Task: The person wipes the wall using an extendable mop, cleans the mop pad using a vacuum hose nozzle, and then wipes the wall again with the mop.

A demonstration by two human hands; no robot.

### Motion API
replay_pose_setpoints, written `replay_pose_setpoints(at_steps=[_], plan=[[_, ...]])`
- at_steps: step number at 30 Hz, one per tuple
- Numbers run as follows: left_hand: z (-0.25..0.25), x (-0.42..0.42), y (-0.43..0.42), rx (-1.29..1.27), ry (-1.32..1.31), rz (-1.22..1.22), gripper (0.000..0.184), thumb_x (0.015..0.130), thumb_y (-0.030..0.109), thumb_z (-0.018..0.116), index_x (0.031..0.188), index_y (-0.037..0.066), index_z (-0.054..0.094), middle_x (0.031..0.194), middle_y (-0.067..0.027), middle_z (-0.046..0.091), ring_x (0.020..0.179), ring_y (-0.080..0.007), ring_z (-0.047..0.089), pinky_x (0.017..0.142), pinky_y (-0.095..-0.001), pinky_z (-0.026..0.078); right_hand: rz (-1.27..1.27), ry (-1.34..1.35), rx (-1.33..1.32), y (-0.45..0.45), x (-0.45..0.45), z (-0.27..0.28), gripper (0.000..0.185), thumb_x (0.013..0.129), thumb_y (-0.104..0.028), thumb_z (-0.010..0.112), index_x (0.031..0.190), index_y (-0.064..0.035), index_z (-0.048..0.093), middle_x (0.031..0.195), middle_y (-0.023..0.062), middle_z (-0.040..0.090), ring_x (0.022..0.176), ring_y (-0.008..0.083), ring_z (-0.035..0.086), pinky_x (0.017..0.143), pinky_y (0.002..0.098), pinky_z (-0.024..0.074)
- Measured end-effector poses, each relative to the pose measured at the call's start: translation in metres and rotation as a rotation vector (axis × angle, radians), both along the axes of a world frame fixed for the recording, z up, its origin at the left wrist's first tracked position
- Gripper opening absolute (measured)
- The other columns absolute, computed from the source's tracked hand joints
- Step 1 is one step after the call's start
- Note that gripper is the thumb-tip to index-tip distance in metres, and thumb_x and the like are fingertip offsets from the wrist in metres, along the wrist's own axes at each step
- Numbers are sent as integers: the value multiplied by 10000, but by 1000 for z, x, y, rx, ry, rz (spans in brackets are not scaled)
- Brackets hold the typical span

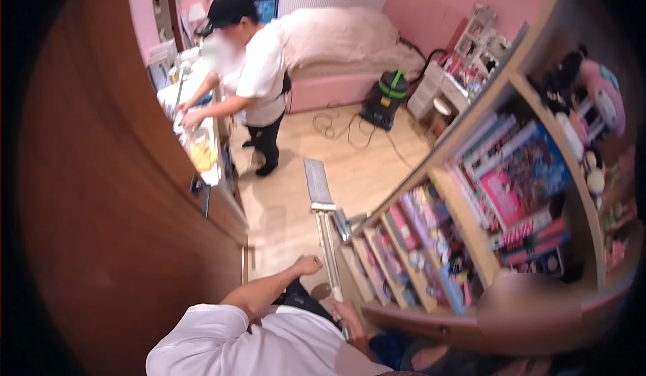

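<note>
A flat mop lies out in front of me, its long grey pad on the wood floor and its pale handle running back toward my body. Low on that handle, close to my waist, the fingers of my right hand are wrapped round it. My left hand is held in a loose fist just left of the handle, apart from it, and nothing shows in its fingers. Beside the mop head, a grey flat tool rests near the shelf's corner.
A co-worker in a white shirt and black cap bends over a cluttered counter. A black-green vacuum cleaner with a loose cord stands by the bed. A packed bookshelf borders my right, a brown wooden panel my left.
</note>
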State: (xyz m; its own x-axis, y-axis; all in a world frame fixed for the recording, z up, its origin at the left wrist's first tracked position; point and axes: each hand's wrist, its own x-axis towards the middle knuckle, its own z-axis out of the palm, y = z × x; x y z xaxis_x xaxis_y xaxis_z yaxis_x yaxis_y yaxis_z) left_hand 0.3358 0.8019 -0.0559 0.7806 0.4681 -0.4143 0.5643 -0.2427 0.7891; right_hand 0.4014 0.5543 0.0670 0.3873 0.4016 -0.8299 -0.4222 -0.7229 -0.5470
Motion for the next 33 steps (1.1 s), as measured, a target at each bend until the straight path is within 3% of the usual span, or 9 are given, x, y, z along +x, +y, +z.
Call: replay_pose_setpoints(at_steps=[5,11,16,19,20,22,24,26,33], plan=[[38,50,114,-55,162,-174,402,866,437,647,1030,101,794,1035,-180,773,993,-329,739,917,-421,565,-85,76,109,122,68,11,327,856,-262,819,802,-14,614,556,16,515,417,136,490,378,312,382],[-13,88,233,151,421,-217,468,880,454,612,1074,66,787,1080,-205,759,1037,-352,727,928,-455,562,-177,40,115,223,136,19,307,856,-237,807,786,-14,607,586,50,558,454,160,537,413,324,407],[-48,168,330,118,484,-691,456,944,400,565,1246,106,740,1380,-164,652,1273,-355,616,1076,-439,484,-193,-56,137,304,197,-13,304,844,-304,799,741,-50,668,608,52,623,480,137,572,431,302,390],[-88,229,402,258,252,-816,462,898,409,549,1048,43,788,1092,-225,742,990,-331,735,897,-461,563,-152,-130,76,365,243,-44,314,820,-329,810,760,-43,694,644,63,654,500,144,576,447,314,394],[-95,256,428,210,248,-827,460,898,401,542,1004,24,783,1028,-226,749,928,-345,737,852,-451,569,-129,-193,57,396,253,11,341,802,-342,817,785,-20,706,649,72,653,514,157,580,456,336,398],[-41,306,472,60,299,-594,501,917,482,577,927,33,798,834,-190,759,743,-323,740,722,-426,571,-178,-214,57,442,277,24,319,803,-306,807,787,-7,699,650,80,654,531,165,601,488,344,431],[-43,363,511,-369,326,-328,587,942,619,598,1101,76,759,1001,-141,764,905,-256,741,790,-418,565,-273,-189,16,483,302,58,259,823,-240,777,795,-4,675,630,78,633,505,169,591,488,341,458],[72,423,535,-652,291,-227,601,987,639,573,1297,126,621,1206,-89,681,1124,-224,671,905,-419,534,-337,-162,95,502,327,72,248,831,-227,766,786,-6,662,614,68,618,485,166,577,473,335,458],[162,595,579,-1255,-161,-224,512,1101,493,331,1352,111,564,1446,-100,604,1256,-306,623,1005,-515,510,-457,-112,262,575,442,89,186,897,-143,708,797,-22,608,578,43,558,454,145,532,430,301,421]])
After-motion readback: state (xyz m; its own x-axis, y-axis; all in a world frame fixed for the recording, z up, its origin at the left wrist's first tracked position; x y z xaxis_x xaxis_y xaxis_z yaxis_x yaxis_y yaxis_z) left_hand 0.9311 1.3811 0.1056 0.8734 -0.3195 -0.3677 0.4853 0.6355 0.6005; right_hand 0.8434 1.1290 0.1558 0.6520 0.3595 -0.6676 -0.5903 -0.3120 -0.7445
